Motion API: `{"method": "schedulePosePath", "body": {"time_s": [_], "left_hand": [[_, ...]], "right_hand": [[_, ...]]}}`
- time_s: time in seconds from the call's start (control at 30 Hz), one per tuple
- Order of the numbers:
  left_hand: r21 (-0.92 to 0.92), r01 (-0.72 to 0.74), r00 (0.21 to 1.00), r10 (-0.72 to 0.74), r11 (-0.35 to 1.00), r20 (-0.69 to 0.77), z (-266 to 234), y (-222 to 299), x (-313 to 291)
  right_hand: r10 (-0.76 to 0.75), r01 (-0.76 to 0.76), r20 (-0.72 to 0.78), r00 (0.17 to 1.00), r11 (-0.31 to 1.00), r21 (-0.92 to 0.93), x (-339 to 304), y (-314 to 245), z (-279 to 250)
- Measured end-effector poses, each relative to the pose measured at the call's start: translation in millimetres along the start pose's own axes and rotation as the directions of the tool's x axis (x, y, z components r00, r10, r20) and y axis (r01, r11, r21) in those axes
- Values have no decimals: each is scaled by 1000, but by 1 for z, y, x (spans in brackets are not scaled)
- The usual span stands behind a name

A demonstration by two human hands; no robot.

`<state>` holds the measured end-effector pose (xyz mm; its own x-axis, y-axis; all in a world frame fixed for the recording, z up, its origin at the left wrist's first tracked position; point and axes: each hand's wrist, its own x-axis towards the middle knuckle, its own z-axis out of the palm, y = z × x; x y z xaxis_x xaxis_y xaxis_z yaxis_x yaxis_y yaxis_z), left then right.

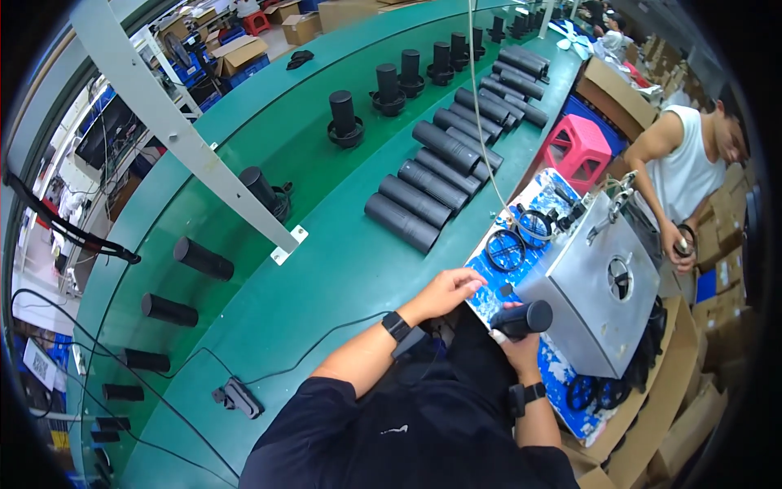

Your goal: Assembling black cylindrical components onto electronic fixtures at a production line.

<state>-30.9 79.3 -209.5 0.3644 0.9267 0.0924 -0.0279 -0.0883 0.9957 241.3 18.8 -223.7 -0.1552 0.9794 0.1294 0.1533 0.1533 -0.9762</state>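
Right hand [521,346] is wrapped around a short black plastic cylinder [525,318], just in front of the grey metal box machine [599,285]. Left hand [444,292] rests loose, fingers spread, on the blue patterned mat [489,295] left of that machine.

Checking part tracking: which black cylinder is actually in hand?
The black cylinder gripped by the right hand beside the metal fixture; all others lie or stand untouched on the green table.

Beside the metal box [601,293] on its far side, black rings [505,248] lie; beyond them a row of black cylinders [444,175] crosses the green counter [326,269], a pink stool [580,145] alongside.
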Motion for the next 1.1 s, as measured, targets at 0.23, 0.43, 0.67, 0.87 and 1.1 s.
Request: {"method": "schedulePosePath", "body": {"time_s": [0.23,0.43,0.67,0.87,1.1], "left_hand": [[-166,39,990,-60,985,-126,0,4,5],[-195,72,992,-90,978,-88,5,1,14],[-315,112,979,-159,943,-130,-4,1,16],[-338,85,980,-140,937,-142,-5,-3,15],[-317,79,977,-136,945,-164,-5,-3,14]], "right_hand": [[93,-94,-13,996,988,-125,9,-15,-4],[123,-133,-52,991,955,-266,4,-6,-11],[62,-72,-44,997,957,-282,2,-19,-8],[-19,16,-9,1000,965,-262,7,-7,-12],[-111,94,-52,992,960,-263,7,-2,-11]]}}
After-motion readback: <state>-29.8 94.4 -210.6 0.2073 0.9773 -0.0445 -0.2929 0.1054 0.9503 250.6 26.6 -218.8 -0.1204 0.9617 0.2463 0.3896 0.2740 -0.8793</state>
